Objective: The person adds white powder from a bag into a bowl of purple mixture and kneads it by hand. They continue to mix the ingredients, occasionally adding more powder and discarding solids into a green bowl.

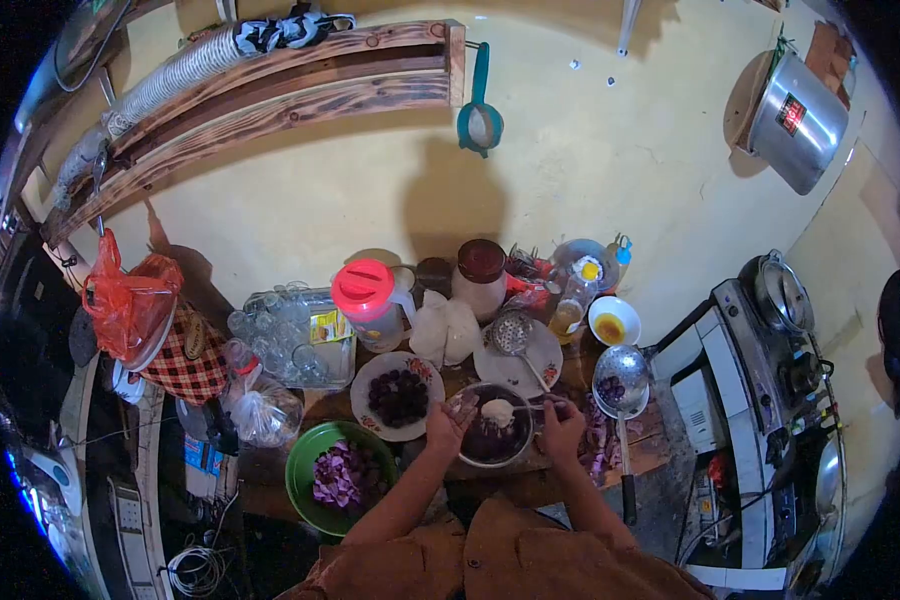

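Note:
A metal bowl (480,460) with a dark purple mass inside stands in front of me. My right hand (562,425) is closed on the handle of a spoon (530,407), which reaches over the bowl. A pale, whitish lump (497,412) is at the spoon's far end, above the purple mass. At the bowl's left rim is my left hand (452,425), its fingers stretched out. Left of it, a flowered plate (425,374) holds dark round pieces. The green basin (303,490) at the lower left holds purple and white pieces.
Behind the bowl are a plate (545,350) with a skimmer, a red-lidded pitcher (375,325) and an oil bottle (570,312). A long-handled ladle (622,400) lies right. The stove (745,330) stands far right, a glass tray (345,365) back left.

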`<state>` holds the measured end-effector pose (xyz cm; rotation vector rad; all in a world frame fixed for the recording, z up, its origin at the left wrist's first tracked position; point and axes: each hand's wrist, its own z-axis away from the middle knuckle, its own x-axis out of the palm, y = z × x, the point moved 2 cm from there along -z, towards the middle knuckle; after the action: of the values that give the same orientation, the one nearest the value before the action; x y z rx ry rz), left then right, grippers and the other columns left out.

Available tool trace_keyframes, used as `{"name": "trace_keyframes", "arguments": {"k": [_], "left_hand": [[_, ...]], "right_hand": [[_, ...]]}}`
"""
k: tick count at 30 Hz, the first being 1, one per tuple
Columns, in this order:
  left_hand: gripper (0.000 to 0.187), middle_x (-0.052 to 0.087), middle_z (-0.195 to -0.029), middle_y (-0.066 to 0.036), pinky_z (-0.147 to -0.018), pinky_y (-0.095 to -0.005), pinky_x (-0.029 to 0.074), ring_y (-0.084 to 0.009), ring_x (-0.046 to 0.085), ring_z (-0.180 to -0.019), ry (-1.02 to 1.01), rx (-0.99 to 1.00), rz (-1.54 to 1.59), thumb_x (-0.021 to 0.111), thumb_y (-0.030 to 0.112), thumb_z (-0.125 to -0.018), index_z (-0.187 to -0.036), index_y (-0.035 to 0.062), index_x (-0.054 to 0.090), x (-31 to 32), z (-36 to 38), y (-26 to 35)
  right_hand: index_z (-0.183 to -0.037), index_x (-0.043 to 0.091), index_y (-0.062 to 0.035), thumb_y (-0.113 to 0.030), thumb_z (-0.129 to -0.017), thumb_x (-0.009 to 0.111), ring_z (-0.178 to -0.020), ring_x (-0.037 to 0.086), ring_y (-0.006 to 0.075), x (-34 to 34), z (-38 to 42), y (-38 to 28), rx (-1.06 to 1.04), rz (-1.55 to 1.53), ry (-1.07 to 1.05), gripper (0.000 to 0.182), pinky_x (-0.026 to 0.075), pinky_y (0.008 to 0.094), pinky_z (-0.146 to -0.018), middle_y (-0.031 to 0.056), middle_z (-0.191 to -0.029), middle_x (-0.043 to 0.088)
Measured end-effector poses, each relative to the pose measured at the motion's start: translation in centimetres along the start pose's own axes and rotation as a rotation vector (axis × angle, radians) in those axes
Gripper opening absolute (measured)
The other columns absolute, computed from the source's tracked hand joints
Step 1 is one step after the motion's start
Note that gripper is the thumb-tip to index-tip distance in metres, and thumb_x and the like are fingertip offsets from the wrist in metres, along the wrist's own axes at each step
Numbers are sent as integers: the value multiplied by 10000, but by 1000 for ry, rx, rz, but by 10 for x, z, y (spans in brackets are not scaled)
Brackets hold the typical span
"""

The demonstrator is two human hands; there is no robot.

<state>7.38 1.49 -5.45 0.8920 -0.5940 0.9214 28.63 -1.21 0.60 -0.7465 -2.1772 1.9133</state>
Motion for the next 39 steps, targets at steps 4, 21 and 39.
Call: {"name": "trace_keyframes", "arguments": {"k": [4,21,39], "left_hand": [[442,540,-1117,-201,-930,-395,423,-312,539,-1040,20,34,-65,219,232,-908,-1131,-77,443,1,7,1],[328,583,-1054,-134,-844,-303,465,-215,574,-963,-30,264,-467,489,113,-841,-1137,-27,500,2,25,1],[201,642,-844,-129,-707,-305,484,-196,622,-773,-246,624,-1469,681,94,-703,-881,6,651,43,36,15]], "right_hand": [[-876,618,35,-45,-805,587,-685,560,98,4,9,-7,-50,58,35,112,450,240,-639,40,-763,610],[-876,639,-33,21,-737,606,-710,622,271,-1,45,-54,-661,212,-199,152,498,314,-616,128,-816,624],[-915,617,12,-38,-803,590,-841,599,190,-45,36,-53,-296,12,67,126,471,287,-729,120,-910,627]]}}
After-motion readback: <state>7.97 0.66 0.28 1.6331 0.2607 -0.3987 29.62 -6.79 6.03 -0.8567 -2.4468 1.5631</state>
